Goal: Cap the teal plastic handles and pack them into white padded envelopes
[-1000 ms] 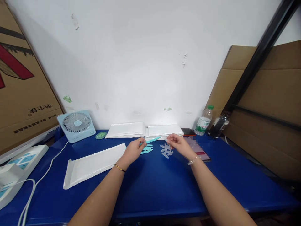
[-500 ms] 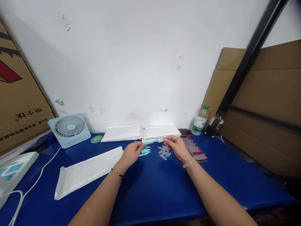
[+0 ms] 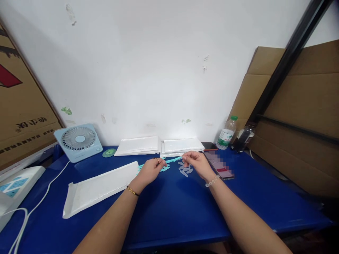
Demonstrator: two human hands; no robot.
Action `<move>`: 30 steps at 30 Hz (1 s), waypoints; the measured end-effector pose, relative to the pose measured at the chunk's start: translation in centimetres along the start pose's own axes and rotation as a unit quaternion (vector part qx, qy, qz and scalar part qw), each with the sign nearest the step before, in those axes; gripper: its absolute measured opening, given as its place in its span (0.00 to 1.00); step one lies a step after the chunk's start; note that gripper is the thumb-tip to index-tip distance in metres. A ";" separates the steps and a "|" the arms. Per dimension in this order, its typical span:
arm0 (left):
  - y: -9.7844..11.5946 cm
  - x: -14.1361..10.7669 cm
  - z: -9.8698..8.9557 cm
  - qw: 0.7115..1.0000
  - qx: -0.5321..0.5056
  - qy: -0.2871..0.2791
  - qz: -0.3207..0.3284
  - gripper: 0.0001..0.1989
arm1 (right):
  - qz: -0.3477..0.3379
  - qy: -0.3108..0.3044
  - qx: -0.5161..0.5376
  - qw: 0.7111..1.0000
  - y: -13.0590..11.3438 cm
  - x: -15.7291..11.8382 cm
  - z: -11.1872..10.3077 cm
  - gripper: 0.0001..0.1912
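L hand (image 3: pixel 153 170) pinches teal strip (image 3: pixel 173 159), fingers closed on it; R hand (image 3: pixel 195 161) has thumb & fingertips together at strip's other end, can't tell if gripping; strip is between hands, above blue table (image 3: pixel 182 218); clear pcs (image 3: pixel 184 172) lie just below R hand; white envelope (image 3: pixel 102 187) lies L of L hand, w/ more teal pcs (image 3: pixel 165 168) near its fingers.
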State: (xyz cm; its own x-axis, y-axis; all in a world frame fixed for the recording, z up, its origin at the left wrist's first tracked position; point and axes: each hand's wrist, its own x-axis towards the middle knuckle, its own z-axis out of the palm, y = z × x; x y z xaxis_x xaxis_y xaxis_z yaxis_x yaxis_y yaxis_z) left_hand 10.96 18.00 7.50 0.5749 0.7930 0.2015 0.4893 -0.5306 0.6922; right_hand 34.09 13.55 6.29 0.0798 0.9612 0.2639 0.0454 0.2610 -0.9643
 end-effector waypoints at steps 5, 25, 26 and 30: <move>-0.4 0.1 -0.2 1.000 0.004 0.012 -0.014 0.21 | -0.019 0.029 0.004 0.999 -0.4 0.2 -0.8 0.13; -0.2 -0.1 -0.3 1.000 0.027 -0.003 -0.013 0.21 | -0.018 0.021 -0.011 1.000 -0.3 0.1 -0.9 0.15; -0.2 -0.1 -0.3 1.000 0.028 -0.003 -0.014 0.21 | -0.018 0.018 -0.013 1.000 -0.4 0.1 -0.9 0.15; -0.3 -0.1 -0.2 1.000 0.025 -0.004 -0.013 0.22 | -0.018 0.003 -0.024 1.000 -0.3 0.0 -0.7 0.14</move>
State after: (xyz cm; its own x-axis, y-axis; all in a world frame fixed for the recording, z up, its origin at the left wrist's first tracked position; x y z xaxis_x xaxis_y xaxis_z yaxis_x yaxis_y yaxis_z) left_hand 10.67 18.15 7.40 0.5667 0.8043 0.1788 0.5363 -0.5248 0.6610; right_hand 34.78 13.46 6.59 0.0837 0.9509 0.2979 0.0963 0.2899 -0.9522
